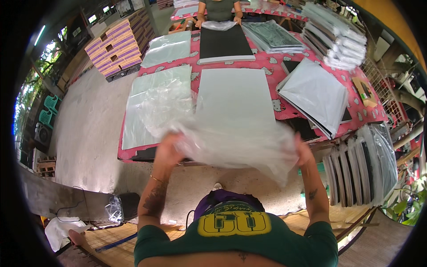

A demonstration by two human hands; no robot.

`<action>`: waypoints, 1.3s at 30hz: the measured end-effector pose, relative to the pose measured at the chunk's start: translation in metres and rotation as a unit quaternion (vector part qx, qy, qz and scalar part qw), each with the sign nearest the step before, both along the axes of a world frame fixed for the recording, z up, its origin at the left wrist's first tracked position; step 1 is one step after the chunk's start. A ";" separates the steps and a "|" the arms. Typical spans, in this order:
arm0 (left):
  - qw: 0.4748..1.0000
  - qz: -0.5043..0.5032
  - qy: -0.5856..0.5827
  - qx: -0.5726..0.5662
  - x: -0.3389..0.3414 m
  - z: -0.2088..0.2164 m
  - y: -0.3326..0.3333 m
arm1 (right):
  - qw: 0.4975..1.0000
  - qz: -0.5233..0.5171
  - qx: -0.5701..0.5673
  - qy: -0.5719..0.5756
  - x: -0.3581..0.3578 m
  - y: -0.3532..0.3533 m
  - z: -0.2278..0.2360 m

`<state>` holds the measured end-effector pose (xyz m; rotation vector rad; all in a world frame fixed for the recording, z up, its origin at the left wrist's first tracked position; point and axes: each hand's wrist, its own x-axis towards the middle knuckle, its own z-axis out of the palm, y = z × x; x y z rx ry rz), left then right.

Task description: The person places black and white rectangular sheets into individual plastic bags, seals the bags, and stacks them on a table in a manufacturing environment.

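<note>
Between my two hands a clear plastic bag (240, 149) is stretched, blurred by motion. My left hand (170, 146) grips its left side and my right hand (303, 151) its right side. The bag covers the near end of a flat white panel (235, 93) lying in front of me on the table. To the left, a pile of clear plastic bags (155, 107) lies flat, with a crumpled one on top. Right of the panel, several wrapped panels (316, 93) lie in a skewed stack.
Across the pink patterned table (278, 71), a co-worker's hands (219, 22) handle plastic over a black panel (226, 43). Wrapped panels (338, 40) pile up at the far right. More wrapped panels (360, 164) stand on edge by my right. Stacked cartons (118, 44) stand back left.
</note>
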<state>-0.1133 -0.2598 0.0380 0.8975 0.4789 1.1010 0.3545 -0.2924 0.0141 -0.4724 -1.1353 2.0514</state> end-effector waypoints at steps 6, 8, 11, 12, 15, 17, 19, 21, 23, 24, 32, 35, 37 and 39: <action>0.977 0.158 0.040 -0.139 0.021 0.038 -0.019 | 0.988 -0.126 -0.081 -0.029 -0.034 -0.033 0.050; 0.984 0.070 0.152 -0.067 0.010 0.027 -0.020 | 0.984 -0.126 -0.105 0.073 -0.017 -0.037 0.026; 0.993 0.054 -0.098 -0.037 0.000 0.035 -0.004 | 0.999 0.036 -0.030 0.025 0.000 -0.035 -0.009; 0.984 0.077 -0.140 -0.073 0.003 0.056 0.000 | 0.992 0.119 -0.046 -0.004 0.005 -0.033 -0.017; 0.982 -0.036 -0.073 -0.172 0.014 0.068 -0.009 | 0.968 -0.064 -0.178 0.162 0.015 -0.037 -0.026; 0.972 -0.128 0.046 -0.192 0.005 0.064 -0.027 | 0.919 -0.365 -0.126 0.085 -0.025 -0.036 0.041; 0.979 -0.102 0.141 -0.103 0.002 0.053 -0.032 | 0.921 -0.344 -0.094 0.155 -0.047 -0.039 0.064; 0.978 -0.075 0.192 -0.013 0.001 0.044 -0.021 | 0.991 -0.009 -0.132 -0.010 -0.006 -0.035 -0.005; 0.999 0.041 0.032 -0.015 -0.002 0.054 -0.013 | 0.956 0.159 0.062 -0.237 -0.011 -0.040 -0.013; 0.997 0.070 -0.009 -0.028 -0.003 0.054 -0.007 | 0.939 0.193 0.049 -0.279 -0.014 -0.044 -0.016; 0.995 0.077 0.001 -0.063 -0.052 -0.003 -0.008 | 0.870 0.136 0.052 -0.472 0.013 -0.085 -0.071; 0.974 0.113 0.029 -0.197 -0.034 -0.002 -0.030 | 0.978 -0.001 -0.103 -0.181 0.012 -0.082 -0.060; 0.953 -0.059 0.293 -0.056 -0.076 -0.049 -0.033 | 0.976 -0.099 -0.194 0.029 0.008 -0.075 -0.042; 0.963 -0.121 0.212 -0.114 -0.095 -0.078 -0.027 | 0.963 -0.123 -0.221 0.088 0.011 -0.077 -0.046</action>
